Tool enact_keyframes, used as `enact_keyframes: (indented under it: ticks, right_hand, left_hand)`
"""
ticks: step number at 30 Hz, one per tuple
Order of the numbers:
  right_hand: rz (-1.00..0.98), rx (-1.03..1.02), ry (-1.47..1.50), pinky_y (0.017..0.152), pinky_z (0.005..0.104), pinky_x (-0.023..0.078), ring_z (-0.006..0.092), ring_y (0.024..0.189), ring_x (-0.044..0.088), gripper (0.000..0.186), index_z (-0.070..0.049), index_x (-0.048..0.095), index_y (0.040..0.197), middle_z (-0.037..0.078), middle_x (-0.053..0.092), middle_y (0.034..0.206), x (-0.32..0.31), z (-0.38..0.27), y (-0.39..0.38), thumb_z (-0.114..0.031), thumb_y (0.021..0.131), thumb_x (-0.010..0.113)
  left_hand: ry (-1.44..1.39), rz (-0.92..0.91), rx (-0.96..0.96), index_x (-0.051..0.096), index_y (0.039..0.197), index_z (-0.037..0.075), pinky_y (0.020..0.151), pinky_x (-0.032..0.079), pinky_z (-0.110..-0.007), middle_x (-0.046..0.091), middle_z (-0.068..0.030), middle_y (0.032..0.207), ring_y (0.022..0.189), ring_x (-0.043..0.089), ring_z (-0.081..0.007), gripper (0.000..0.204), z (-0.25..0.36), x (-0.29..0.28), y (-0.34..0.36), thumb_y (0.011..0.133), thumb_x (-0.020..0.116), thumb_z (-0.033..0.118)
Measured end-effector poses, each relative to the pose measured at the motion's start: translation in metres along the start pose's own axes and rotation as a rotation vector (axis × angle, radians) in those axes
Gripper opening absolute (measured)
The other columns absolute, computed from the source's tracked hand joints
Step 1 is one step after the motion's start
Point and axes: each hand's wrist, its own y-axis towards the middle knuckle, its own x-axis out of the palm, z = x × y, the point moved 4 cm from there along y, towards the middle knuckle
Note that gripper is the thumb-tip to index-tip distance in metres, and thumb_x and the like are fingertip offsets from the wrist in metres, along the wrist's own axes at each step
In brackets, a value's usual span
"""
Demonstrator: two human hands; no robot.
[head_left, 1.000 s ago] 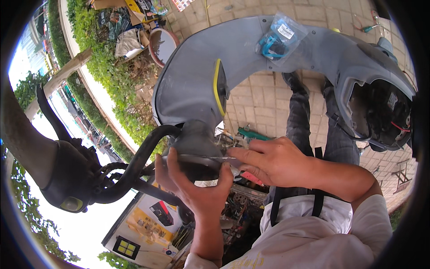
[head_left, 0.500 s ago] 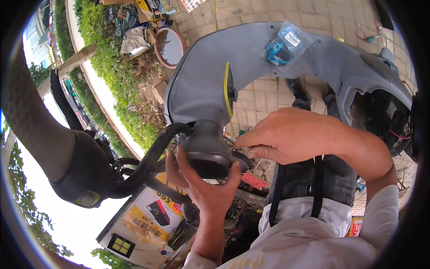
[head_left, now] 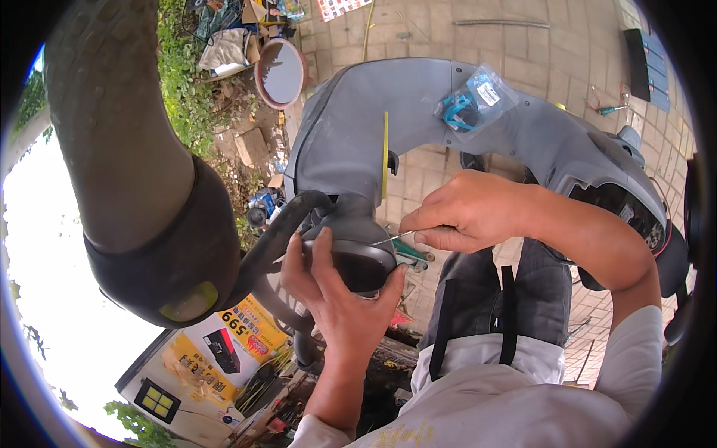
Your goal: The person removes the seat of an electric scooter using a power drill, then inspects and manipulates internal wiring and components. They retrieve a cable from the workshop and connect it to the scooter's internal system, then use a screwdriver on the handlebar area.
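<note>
My left hand (head_left: 340,299) curves its fingers and thumb round a dark rounded housing (head_left: 347,224) with a glossy black face, mounted by a black bent handlebar (head_left: 287,231). Pinched between the right thumb and forefinger is a thin metal rod (head_left: 392,238). My right hand (head_left: 470,213) closes on it, and its tip reaches the housing's upper right edge. Whether the rod belongs to a larger tool is hidden in the hand. Behind the housing spreads a large grey vehicle body panel (head_left: 343,112) with a yellow edge strip (head_left: 385,153).
On the panel lies a clear plastic bag (head_left: 489,93) with a blue item inside. A big dimpled dark part with a black end (head_left: 164,246) fills the left. Beyond are a round basin (head_left: 281,73), a green-handled tool (head_left: 612,110) on paving and a poster board (head_left: 202,358).
My view has shifted, so the dimpled part looms larger at left. The right fingers have drawn slightly back from the housing, and the metal rod now shows between them. My left hand keeps its hold.
</note>
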Motion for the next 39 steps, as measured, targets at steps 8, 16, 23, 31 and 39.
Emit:
enact_keyframes:
  ticks: [8, 16, 23, 31, 39]
  right_hand:
    - [-0.044, 0.208, 0.175, 0.060, 0.0386, 0.049, 0.0337, 0.070, 0.062, 0.020, -0.003, 0.062, 0.104, 0.015, 0.065, 0.082, 0.008, -0.008, -0.005, -0.014, 0.087, 0.056]
    - [0.068, 0.259, 0.147, 0.058, 0.0397, 0.047, 0.0352, 0.065, 0.060, 0.020, -0.003, 0.062, 0.100, 0.018, 0.063, 0.077, 0.013, -0.021, -0.007, -0.019, 0.090, 0.054]
    - [0.095, 0.222, 0.158, 0.057, 0.0407, 0.047, 0.0355, 0.066, 0.060, 0.020, -0.003, 0.061, 0.099, 0.017, 0.063, 0.076, 0.011, -0.021, -0.006, -0.019, 0.089, 0.055]
    - [-0.083, 0.443, 0.393, 0.058, 0.0419, 0.047, 0.0338, 0.067, 0.060, 0.020, -0.004, 0.061, 0.099, 0.016, 0.062, 0.074, 0.012, -0.018, -0.002, -0.020, 0.089, 0.055]
    - [-0.120, 0.430, 0.396, 0.066, 0.0386, 0.049, 0.0308, 0.071, 0.062, 0.025, -0.004, 0.061, 0.102, 0.016, 0.064, 0.079, 0.006, -0.026, 0.005, -0.024, 0.092, 0.051]
  left_hand:
    - [-0.046, -0.012, 0.030, 0.035, 0.132, -0.002, 0.098, 0.030, -0.049, 0.032, -0.0245, 0.129, 0.117, 0.031, -0.0406, 0.089, -0.003, -0.007, 0.004, 0.062, 0.082, 0.027]
    - [-0.008, -0.137, 0.116, 0.040, 0.129, -0.003, 0.096, 0.035, -0.046, 0.038, -0.0240, 0.125, 0.114, 0.039, -0.0405, 0.072, -0.012, -0.025, 0.011, 0.073, 0.074, 0.025]
    - [-0.040, -0.156, 0.165, 0.045, 0.125, -0.002, 0.093, 0.038, -0.044, 0.043, -0.0219, 0.123, 0.112, 0.043, -0.0388, 0.059, -0.018, -0.028, 0.017, 0.077, 0.070, 0.020]
    - [-0.065, -0.129, 0.165, 0.047, 0.124, -0.001, 0.092, 0.039, -0.043, 0.044, -0.0201, 0.121, 0.110, 0.045, -0.0380, 0.056, -0.020, -0.025, 0.017, 0.076, 0.071, 0.019]
    - [-0.018, -0.128, 0.217, 0.049, 0.123, -0.002, 0.091, 0.042, -0.040, 0.047, -0.0214, 0.121, 0.108, 0.049, -0.0362, 0.053, -0.018, -0.034, 0.013, 0.077, 0.069, 0.015]
